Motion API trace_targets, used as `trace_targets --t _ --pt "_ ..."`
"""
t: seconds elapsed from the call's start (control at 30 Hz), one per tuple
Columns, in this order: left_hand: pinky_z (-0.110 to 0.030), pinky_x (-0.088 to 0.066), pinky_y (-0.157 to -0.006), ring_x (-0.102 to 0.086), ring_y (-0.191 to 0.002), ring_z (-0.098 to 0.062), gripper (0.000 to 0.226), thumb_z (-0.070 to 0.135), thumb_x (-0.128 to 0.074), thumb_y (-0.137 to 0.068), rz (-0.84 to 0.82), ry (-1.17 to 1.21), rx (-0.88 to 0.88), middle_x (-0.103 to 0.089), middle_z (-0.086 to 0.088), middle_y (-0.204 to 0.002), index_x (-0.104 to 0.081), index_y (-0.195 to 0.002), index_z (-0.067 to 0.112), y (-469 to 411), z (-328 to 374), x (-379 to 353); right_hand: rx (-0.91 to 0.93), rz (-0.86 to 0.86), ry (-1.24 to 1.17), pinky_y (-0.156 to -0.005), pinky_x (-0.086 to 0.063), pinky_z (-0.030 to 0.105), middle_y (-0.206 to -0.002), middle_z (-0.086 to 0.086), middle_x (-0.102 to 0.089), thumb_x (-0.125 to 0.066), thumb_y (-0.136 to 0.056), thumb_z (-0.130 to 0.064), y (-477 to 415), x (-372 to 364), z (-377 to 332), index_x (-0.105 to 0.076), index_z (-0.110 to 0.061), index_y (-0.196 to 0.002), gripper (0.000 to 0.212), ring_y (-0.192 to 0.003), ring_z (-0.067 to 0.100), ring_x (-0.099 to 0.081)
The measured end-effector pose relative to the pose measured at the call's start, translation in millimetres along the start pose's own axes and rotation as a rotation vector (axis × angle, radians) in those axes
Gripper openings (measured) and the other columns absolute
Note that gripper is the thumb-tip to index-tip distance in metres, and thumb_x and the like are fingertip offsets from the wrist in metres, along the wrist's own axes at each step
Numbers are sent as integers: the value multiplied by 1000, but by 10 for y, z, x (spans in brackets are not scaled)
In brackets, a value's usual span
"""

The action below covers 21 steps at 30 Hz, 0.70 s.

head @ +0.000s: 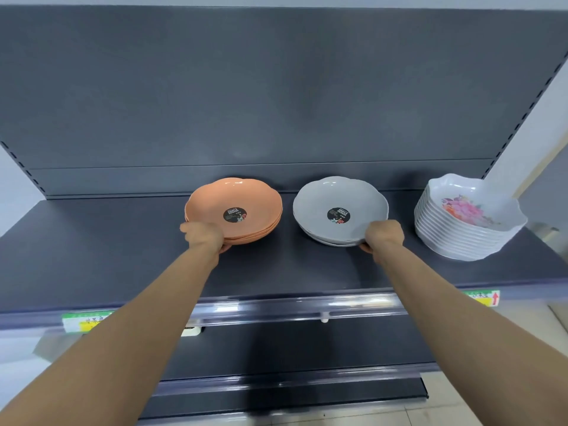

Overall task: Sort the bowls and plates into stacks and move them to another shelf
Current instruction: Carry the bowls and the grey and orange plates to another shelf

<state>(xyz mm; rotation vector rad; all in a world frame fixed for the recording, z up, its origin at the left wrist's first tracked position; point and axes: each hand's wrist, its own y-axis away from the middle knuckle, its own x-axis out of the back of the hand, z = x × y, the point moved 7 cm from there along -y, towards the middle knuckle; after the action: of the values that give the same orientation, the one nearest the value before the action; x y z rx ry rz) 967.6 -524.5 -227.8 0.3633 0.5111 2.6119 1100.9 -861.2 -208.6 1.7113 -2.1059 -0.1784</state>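
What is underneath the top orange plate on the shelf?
More orange plates of the same shape, stacked on the dark shelf. The left hand grips the stack's near edge, hiding part of it, so the exact count cannot be seen.

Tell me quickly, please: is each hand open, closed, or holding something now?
Left hand: grips the near edge of the orange plate stack.
Right hand: grips the near edge of the grey plate stack.

Dark grey shelf (92,241) in front of me has three stacks on it: orange plates (242,195) left, grey plates (338,195) middle, white flowery bowls (461,238) right, none touching.
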Motion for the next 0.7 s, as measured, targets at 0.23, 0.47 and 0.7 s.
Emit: trace_targets --t 0.23,0.47,0.7 --pt "-46 -53 -72 -47 -123 -39 47 1 -30 -96 -16 2 14 -37 -18 -145 -22 -142 8 -153 -69 -28 -4 7 65 -52 -55 36 -117 21 -57 -41 -90 4 -10 -143 63 -55 4 -123 36 -84 33 -52" --pt "-45 -53 -68 -48 -121 -39 46 -1 -34 -94 -46 -34 7 -38 -17 -143 -25 -138 6 -285 -55 -92 -52 38 130 -56 -57 44 -105 21 -58 -44 -89 6 -44 -153 84 -56 5 -120 33 -97 43 -64" --pt "-45 -53 -65 -50 -120 -39 46 0 -35 -94 -99 -99 65 -39 -15 -143 -25 -138 9 -323 -140 -157 -70 72 172 -42 -53 38 -115 24 -61 -47 -89 6 -119 -151 100 -58 5 -117 31 -96 45 -66"
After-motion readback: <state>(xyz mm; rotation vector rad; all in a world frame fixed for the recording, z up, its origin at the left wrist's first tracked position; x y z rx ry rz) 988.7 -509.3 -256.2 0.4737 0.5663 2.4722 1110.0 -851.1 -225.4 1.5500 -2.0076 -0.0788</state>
